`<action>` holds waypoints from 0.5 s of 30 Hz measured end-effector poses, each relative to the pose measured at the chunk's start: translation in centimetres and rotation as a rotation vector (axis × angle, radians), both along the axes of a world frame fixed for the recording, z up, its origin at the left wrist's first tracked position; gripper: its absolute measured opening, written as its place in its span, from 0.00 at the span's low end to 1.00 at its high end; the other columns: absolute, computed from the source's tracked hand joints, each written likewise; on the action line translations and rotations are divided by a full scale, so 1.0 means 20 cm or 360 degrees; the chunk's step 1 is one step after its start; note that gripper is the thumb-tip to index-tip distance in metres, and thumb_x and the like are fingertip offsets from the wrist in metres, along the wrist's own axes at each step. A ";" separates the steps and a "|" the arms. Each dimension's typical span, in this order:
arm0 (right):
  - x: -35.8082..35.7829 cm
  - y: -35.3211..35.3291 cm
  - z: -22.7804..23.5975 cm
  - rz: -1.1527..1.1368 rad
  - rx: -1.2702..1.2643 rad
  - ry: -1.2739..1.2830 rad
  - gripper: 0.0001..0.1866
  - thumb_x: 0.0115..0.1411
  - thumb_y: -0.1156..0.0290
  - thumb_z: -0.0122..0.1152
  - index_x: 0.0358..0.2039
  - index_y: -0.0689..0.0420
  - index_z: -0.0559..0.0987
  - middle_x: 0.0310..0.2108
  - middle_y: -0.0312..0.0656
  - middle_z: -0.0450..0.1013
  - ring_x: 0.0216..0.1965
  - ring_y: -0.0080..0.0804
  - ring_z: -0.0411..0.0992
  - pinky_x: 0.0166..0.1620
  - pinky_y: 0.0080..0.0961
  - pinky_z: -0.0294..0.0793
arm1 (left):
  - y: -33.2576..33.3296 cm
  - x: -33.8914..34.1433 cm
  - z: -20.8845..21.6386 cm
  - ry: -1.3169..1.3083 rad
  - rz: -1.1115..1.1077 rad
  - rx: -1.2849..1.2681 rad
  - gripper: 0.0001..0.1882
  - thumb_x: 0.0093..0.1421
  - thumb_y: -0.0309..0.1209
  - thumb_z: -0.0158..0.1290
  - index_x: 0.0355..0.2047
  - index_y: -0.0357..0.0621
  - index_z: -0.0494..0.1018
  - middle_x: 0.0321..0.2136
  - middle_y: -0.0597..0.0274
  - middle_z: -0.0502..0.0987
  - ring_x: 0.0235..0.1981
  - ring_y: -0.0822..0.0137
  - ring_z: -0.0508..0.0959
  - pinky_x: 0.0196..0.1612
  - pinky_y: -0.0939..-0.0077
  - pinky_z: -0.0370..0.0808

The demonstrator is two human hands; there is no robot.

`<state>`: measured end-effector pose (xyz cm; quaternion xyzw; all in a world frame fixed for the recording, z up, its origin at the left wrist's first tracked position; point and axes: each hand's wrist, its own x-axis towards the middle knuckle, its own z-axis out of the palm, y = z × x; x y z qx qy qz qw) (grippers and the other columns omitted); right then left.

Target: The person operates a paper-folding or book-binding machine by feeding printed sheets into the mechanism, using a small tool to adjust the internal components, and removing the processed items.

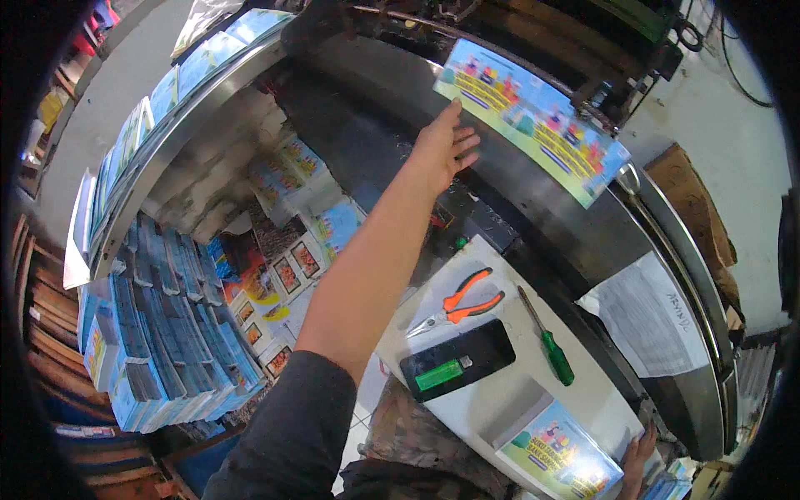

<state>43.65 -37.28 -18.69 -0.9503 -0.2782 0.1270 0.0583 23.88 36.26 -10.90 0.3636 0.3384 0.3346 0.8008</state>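
My left hand (pixel 447 152) reaches out over the metal machine bed with its fingers apart. Its index fingertip is at the lower left edge of a printed cover sheet (pixel 525 117), a blue and green one with cartoon figures, and I cannot tell whether they touch. At the lower right, my right hand (pixel 638 460) lies with fingers stretched beside a stack of similar printed covers (pixel 557 452) on a pale board (pixel 492 258). Also on that board are orange-handled pliers (pixel 463 298), a black phone (pixel 492 346) with a green lighter-like item (pixel 442 374) on it, and a green screwdriver (pixel 552 346).
Tall stacks of bound booklets (pixel 171 333) stand at the left below a curved metal rail (pixel 187 108) with more covers along it. A handwritten paper (pixel 646 317) lies on the machine's right side. Dark machine parts (pixel 533 33) fill the back, and cardboard (pixel 692 217) leans at right.
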 end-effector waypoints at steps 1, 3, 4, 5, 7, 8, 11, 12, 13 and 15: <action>0.02 -0.06 -0.03 0.0049 0.0015 -0.0051 0.36 0.69 0.47 0.36 0.66 0.64 0.56 0.67 0.58 0.50 0.69 0.55 0.46 0.68 0.49 0.41 | 0.03 0.05 0.01 -0.0055 0.0049 -0.0030 0.41 0.62 0.53 0.52 0.64 0.36 0.55 0.53 0.48 0.68 0.56 0.55 0.70 0.55 0.55 0.68; 0.09 -0.19 -0.11 0.0154 0.0052 -0.0155 0.35 0.70 0.50 0.38 0.66 0.66 0.55 0.67 0.59 0.50 0.68 0.55 0.48 0.69 0.44 0.44 | 0.08 0.10 0.02 -0.0132 0.0129 -0.0084 0.40 0.62 0.52 0.52 0.64 0.37 0.55 0.50 0.49 0.69 0.55 0.55 0.70 0.55 0.53 0.68; 0.12 -0.23 -0.13 0.0160 -0.0003 -0.0155 0.34 0.70 0.51 0.38 0.66 0.66 0.55 0.67 0.58 0.50 0.69 0.54 0.46 0.69 0.45 0.43 | 0.10 0.12 0.02 -0.0156 0.0153 -0.0110 0.39 0.63 0.52 0.52 0.63 0.38 0.56 0.49 0.50 0.69 0.55 0.55 0.71 0.55 0.53 0.67; 0.08 -0.11 -0.09 0.0235 0.0112 -0.0174 0.34 0.68 0.51 0.43 0.63 0.67 0.59 0.65 0.59 0.55 0.66 0.56 0.52 0.66 0.46 0.49 | 0.12 0.11 0.02 -0.0164 0.0193 -0.0131 0.37 0.63 0.51 0.52 0.63 0.39 0.56 0.48 0.51 0.69 0.55 0.56 0.71 0.55 0.53 0.67; -0.02 0.09 0.04 0.0363 0.0339 -0.0232 0.33 0.64 0.51 0.53 0.59 0.67 0.67 0.59 0.62 0.64 0.60 0.58 0.63 0.61 0.49 0.62 | 0.15 0.09 0.01 -0.0196 0.0178 -0.0088 0.33 0.63 0.49 0.52 0.61 0.41 0.59 0.48 0.53 0.70 0.53 0.57 0.71 0.55 0.54 0.68; -0.02 0.11 0.06 0.0309 0.0295 -0.0156 0.36 0.65 0.48 0.50 0.61 0.68 0.64 0.61 0.62 0.62 0.62 0.59 0.60 0.63 0.48 0.58 | 0.15 0.09 0.01 -0.0217 0.0163 -0.0069 0.31 0.64 0.49 0.52 0.59 0.43 0.61 0.47 0.54 0.71 0.53 0.57 0.72 0.54 0.54 0.68; -0.03 0.11 0.05 0.0211 0.0253 -0.0036 0.41 0.65 0.43 0.45 0.64 0.69 0.60 0.64 0.64 0.57 0.66 0.60 0.54 0.67 0.48 0.50 | 0.16 0.12 0.00 -0.0195 0.0165 -0.0103 0.25 0.64 0.47 0.52 0.55 0.45 0.65 0.46 0.56 0.72 0.52 0.59 0.72 0.53 0.55 0.69; -0.03 0.10 0.04 0.0237 0.0296 -0.0079 0.41 0.65 0.43 0.45 0.64 0.69 0.60 0.64 0.64 0.57 0.66 0.60 0.54 0.67 0.49 0.50 | 0.16 0.13 0.01 -0.0200 0.0172 -0.0102 0.24 0.64 0.46 0.52 0.54 0.45 0.66 0.46 0.57 0.72 0.52 0.59 0.72 0.53 0.56 0.69; -0.02 0.08 0.02 0.0261 0.0339 -0.0122 0.41 0.65 0.43 0.46 0.63 0.68 0.61 0.64 0.64 0.57 0.66 0.60 0.54 0.67 0.49 0.50 | 0.16 0.14 0.01 -0.0204 0.0178 -0.0102 0.23 0.65 0.46 0.52 0.53 0.45 0.67 0.46 0.57 0.72 0.52 0.59 0.73 0.52 0.57 0.70; -0.01 0.05 0.01 0.0278 0.0278 -0.0131 0.40 0.65 0.44 0.47 0.63 0.67 0.61 0.65 0.63 0.56 0.66 0.60 0.53 0.67 0.48 0.50 | 0.17 0.15 0.02 -0.0219 0.0179 -0.0109 0.21 0.65 0.44 0.52 0.51 0.45 0.68 0.45 0.58 0.73 0.51 0.60 0.73 0.51 0.59 0.70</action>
